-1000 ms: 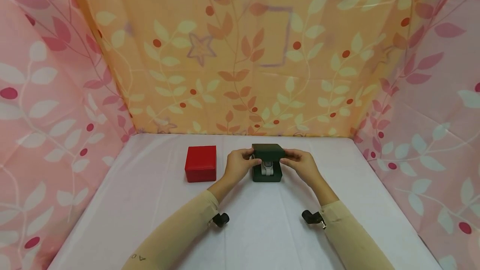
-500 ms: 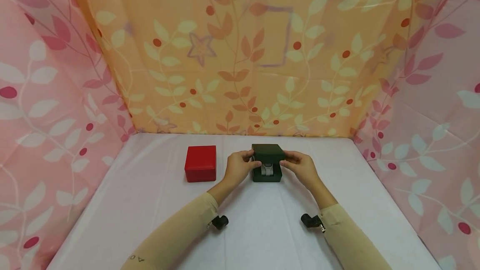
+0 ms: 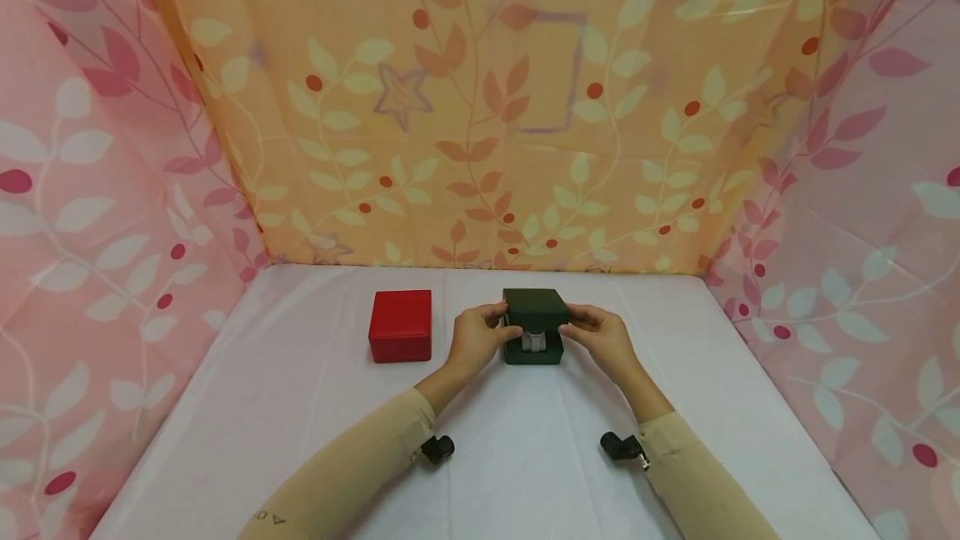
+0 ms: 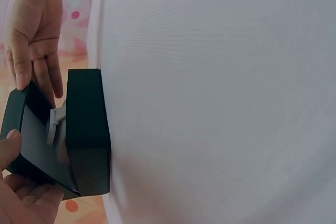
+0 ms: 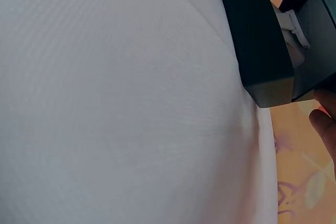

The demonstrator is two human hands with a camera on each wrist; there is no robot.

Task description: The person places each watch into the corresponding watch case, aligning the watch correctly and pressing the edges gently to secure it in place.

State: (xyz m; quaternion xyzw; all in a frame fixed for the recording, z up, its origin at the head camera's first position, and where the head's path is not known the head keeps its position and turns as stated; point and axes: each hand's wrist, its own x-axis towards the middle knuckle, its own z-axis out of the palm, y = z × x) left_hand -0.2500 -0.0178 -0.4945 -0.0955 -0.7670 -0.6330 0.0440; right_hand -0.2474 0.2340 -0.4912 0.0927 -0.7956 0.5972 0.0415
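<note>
A dark green watch box stands on the table with its hinged lid partly raised. Inside it sits a pale-banded wristwatch, which also shows through the gap in the left wrist view and the right wrist view. My left hand pinches the lid's left side, thumb at the front edge and fingers behind. On the opposite side my right hand pinches the lid likewise. From the head view the lid hides the watch face.
A closed red box stands left of my left hand. White cloth covers the table. Patterned fabric walls rise behind it and on both sides, orange at the back and pink at the sides.
Both hands have lowered the green lid a little toward the base. The watch face, visible a second ago in the head view, is now covered by it. The red box stays put.
</note>
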